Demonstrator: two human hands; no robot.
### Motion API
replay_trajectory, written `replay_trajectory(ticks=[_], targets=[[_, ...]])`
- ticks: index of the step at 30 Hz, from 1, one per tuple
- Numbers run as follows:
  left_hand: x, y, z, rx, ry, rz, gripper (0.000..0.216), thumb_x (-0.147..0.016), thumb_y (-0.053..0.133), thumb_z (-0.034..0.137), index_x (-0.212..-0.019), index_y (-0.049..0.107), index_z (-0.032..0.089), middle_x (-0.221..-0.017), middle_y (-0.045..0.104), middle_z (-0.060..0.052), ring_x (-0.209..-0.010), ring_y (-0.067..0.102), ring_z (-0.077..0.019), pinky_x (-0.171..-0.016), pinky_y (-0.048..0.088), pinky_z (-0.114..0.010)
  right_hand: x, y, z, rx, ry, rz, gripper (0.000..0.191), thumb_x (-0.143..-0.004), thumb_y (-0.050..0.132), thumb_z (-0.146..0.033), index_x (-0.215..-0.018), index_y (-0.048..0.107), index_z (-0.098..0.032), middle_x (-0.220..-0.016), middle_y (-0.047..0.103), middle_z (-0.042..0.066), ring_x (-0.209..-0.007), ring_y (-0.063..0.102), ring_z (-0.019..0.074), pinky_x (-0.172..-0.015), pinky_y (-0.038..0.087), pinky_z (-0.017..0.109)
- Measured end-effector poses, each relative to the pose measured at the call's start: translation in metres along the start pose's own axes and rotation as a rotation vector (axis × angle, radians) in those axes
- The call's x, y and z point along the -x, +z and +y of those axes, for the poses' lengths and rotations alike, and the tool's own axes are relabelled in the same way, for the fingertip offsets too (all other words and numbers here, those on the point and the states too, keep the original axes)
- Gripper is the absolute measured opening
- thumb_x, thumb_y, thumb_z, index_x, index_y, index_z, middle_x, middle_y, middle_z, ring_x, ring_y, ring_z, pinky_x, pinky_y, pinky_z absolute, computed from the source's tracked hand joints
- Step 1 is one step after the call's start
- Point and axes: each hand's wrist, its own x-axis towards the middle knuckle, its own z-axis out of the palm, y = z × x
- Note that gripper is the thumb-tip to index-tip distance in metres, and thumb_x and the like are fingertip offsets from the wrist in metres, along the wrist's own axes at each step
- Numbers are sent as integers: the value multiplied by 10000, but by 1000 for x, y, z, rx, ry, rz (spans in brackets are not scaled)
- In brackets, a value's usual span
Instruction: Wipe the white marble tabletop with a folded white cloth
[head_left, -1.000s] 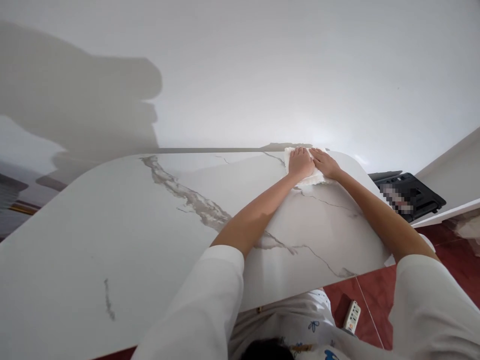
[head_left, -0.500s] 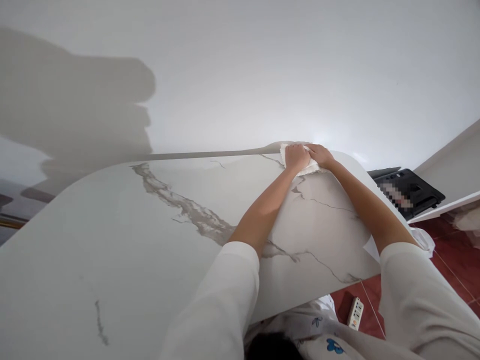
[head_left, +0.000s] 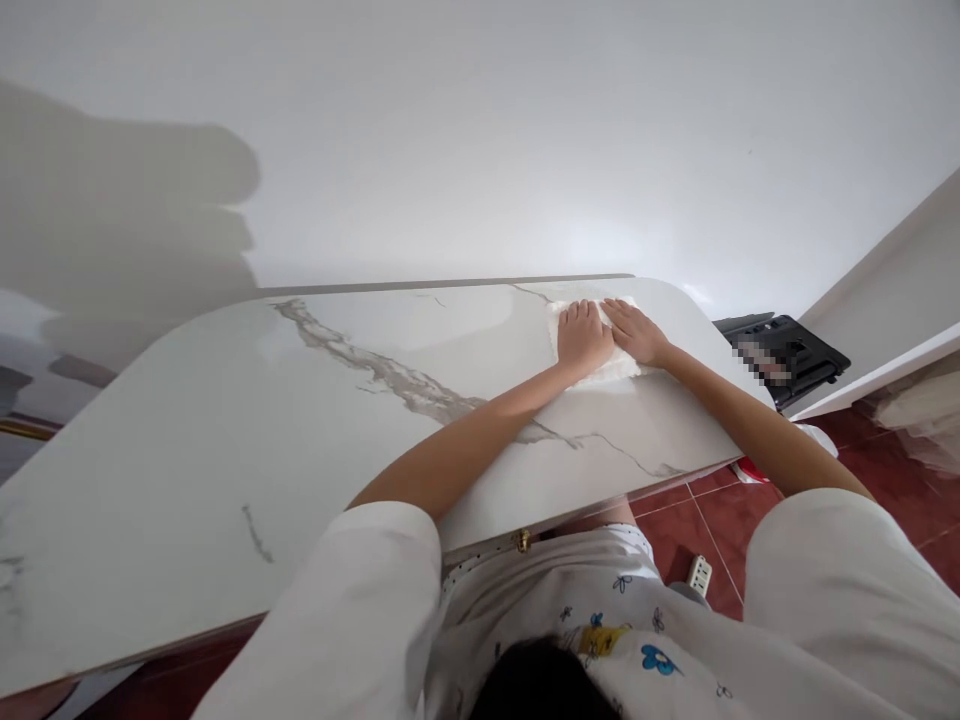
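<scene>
Both hands press a white cloth [head_left: 606,368] onto the marble-patterned tabletop [head_left: 315,450], near its far right corner. My left hand [head_left: 583,338] covers the middle of the cloth, fingers pointing away and slightly bent at the tips. Beside it, my right hand [head_left: 636,332] rests on the cloth's right part with its fingers stretched forward and close together. The thumb side of each hand touches or nearly touches the other. Part of the cloth is hidden beneath the palms.
A white wall [head_left: 450,140] rises along the table's far edge. To the right lies an open black case [head_left: 806,355] with a blurred patch. A power strip [head_left: 700,575] rests on the red tiled floor [head_left: 720,510]. Pale fabric [head_left: 926,410] hangs at far right.
Both hands have drawn the cloth back from the table's far edge, nearer to me. Their fingers lie flatter over it now. The view has shifted, showing more of the near table edge.
</scene>
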Motion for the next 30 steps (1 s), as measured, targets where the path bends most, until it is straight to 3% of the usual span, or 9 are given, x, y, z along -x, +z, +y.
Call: replay_trajectory(ticks=[9, 14, 24, 30], targets=[[101, -32, 27, 69, -72, -166, 593, -872, 318, 222, -1440, 295, 53, -1539, 282, -133, -1440, 197, -240, -1187, 146, -397, 92, -16, -58, -46, -96, -29, 588, -963, 245, -408, -1501, 247, -171, -1551, 265, 72, -1436, 189, 271, -1164, 213, 506], [130, -39, 45, 168, -150, -205, 624, -857, 336, 239, -1462, 241, 115, -1550, 262, -114, -1450, 150, -259, -1189, 123, -450, 122, -23, -68, -86, -144, -34, 578, -971, 262, -427, -1513, 196, -236, -1558, 250, 18, -1438, 185, 240, -1171, 222, 486], [112, -23, 96, 247, -112, -309, 650, -872, 317, 255, -1468, 209, 19, -1572, 180, -134, -1462, 73, -230, -1200, 65, -358, 151, -40, -15, -91, -100, -46, 592, -973, 218, -502, -1510, 200, -254, -1555, 260, 14, -1436, 197, 227, -1178, 206, 489], [65, 2, 93, 151, -20, -207, 609, -877, 286, 228, -1449, 275, 22, -1546, 264, -129, -1447, 172, -230, -1196, 115, -364, 119, -32, 22, -36, -23, -14, 601, -965, 213, -471, -1490, 282, -187, -1539, 300, 41, -1430, 219, 245, -1178, 206, 483]])
